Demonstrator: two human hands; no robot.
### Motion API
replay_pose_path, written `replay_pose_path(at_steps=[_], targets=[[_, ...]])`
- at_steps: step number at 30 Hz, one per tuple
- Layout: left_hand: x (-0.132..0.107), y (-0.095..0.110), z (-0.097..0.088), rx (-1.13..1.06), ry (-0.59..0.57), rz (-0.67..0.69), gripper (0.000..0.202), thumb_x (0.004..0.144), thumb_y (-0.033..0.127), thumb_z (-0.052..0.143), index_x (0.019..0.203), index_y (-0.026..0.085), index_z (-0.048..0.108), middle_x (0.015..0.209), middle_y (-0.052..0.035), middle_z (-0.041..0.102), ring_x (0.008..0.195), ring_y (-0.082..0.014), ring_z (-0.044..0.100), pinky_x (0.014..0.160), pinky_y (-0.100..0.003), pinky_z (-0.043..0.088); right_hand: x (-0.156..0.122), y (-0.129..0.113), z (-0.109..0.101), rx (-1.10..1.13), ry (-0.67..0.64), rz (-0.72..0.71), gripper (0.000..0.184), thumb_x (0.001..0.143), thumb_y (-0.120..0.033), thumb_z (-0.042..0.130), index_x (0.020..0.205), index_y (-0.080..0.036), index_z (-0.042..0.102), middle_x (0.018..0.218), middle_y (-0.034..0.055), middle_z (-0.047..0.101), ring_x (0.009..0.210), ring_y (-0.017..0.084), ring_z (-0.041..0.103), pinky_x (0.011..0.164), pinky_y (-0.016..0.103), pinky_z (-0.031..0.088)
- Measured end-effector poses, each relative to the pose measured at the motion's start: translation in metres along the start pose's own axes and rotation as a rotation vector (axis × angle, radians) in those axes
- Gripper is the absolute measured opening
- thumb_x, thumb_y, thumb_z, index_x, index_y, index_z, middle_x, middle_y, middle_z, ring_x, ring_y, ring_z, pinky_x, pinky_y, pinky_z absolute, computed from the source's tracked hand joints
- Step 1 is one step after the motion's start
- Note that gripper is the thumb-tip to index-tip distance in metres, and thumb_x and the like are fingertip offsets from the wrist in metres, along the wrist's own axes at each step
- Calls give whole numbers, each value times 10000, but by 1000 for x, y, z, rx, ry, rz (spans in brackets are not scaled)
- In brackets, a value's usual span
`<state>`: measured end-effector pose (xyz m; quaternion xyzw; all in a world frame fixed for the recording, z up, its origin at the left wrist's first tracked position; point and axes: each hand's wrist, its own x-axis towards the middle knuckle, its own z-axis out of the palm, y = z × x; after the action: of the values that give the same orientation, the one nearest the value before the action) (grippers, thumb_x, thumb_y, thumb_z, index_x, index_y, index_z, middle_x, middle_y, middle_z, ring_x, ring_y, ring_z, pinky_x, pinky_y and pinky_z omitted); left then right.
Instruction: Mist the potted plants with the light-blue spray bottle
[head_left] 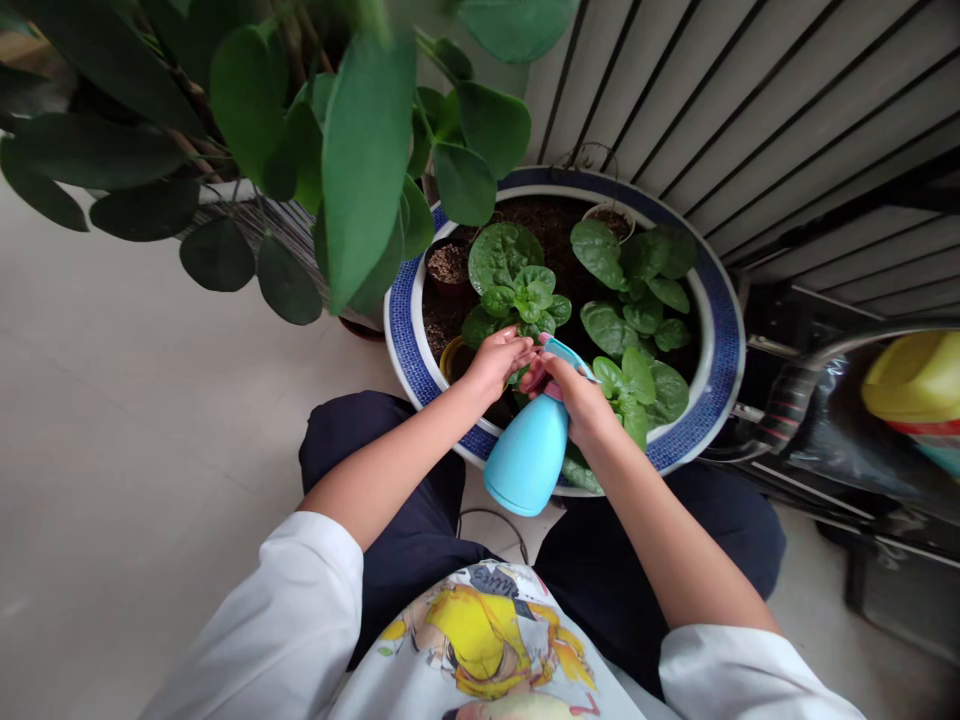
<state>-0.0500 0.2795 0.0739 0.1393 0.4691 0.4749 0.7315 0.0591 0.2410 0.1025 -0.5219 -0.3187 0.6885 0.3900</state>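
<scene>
My right hand (581,400) is wrapped round the neck and trigger of a light-blue spray bottle (527,458) with a pink collar. The bottle is tilted, its base towards me and its head over the soil. Close to the nozzle is my left hand (499,362), fingers stretched out towards it; whether they touch the nozzle or a leaf I cannot tell. Just beyond both hands grows a leafy green plant (517,280). More leafy plants (637,270) stand to the right. All grow in a large round pot (716,370) with a blue-and-white rim.
Big leaves of a taller plant (367,170) hang over the pot from the upper left. Two small pots, one dark (448,265) and one yellow (454,360), sit in the soil. A slatted panel (675,90) rises behind. To the right are a metal frame (795,400) and a yellow container (915,375).
</scene>
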Motion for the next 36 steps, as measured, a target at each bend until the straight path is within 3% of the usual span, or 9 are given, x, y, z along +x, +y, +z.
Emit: replay_pose_path(at_steps=[5, 11, 16, 20, 23, 28, 32, 36], targets=[[1, -1, -2, -12, 14, -32, 203, 797, 18, 612, 704, 158, 499, 588, 44, 590, 463, -45, 524, 562, -181, 412, 3, 4, 1, -29, -16, 15, 206, 743, -445, 653, 731, -241, 682, 712, 14, 686, 631, 153, 605, 601, 291, 519], [4, -2, -4, -21, 9, -8, 152, 799, 9, 610, 759, 143, 553, 657, 19, 652, 572, -54, 598, 644, -166, 449, 2, -1, 5, -30, 20, 59, 266, 715, -494, 663, 653, -237, 633, 611, 13, 650, 586, 164, 593, 583, 313, 522], [1, -1, -3, 46, -37, -22, 206, 856, 55, 543, 693, 170, 496, 437, 87, 452, 325, -33, 382, 441, -171, 312, 3, 0, 8, -14, -10, 33, 272, 716, -502, 678, 749, -233, 671, 685, 15, 685, 608, 155, 609, 584, 300, 521], [0, -2, -3, 47, -59, -35, 203, 830, 117, 637, 691, 168, 500, 455, 83, 471, 312, -34, 395, 404, -170, 295, 6, 2, 7, -29, 6, 46, 286, 732, -508, 659, 676, -228, 641, 615, 14, 644, 573, 160, 590, 563, 313, 516], [1, -2, -2, 9, -37, -41, 187, 800, 88, 663, 716, 159, 512, 533, 63, 552, 383, -37, 486, 478, -165, 397, 4, 2, 6, -6, 24, 83, 276, 746, -491, 654, 667, -227, 631, 594, 20, 623, 594, 183, 605, 596, 345, 526], [6, 0, -5, -102, 60, -11, 191, 802, 2, 598, 803, 165, 499, 678, 28, 635, 692, -86, 678, 807, -225, 519, -15, 4, 4, 90, 36, 80, 282, 744, -504, 674, 817, -232, 662, 787, 27, 700, 733, 178, 661, 688, 322, 546], [9, 3, -7, -118, 65, -10, 201, 805, -2, 599, 841, 167, 497, 677, 44, 622, 733, -83, 689, 872, -239, 521, -21, 6, 4, 132, 105, -12, 332, 732, -518, 709, 938, -268, 643, 848, 5, 704, 815, 178, 671, 740, 327, 549], [9, 2, -7, -119, 39, -15, 200, 793, 0, 620, 801, 160, 499, 705, 21, 635, 744, -99, 695, 895, -262, 517, -14, 6, 3, 79, 121, 15, 299, 746, -536, 674, 802, -246, 632, 766, 18, 681, 755, 185, 651, 701, 336, 539]])
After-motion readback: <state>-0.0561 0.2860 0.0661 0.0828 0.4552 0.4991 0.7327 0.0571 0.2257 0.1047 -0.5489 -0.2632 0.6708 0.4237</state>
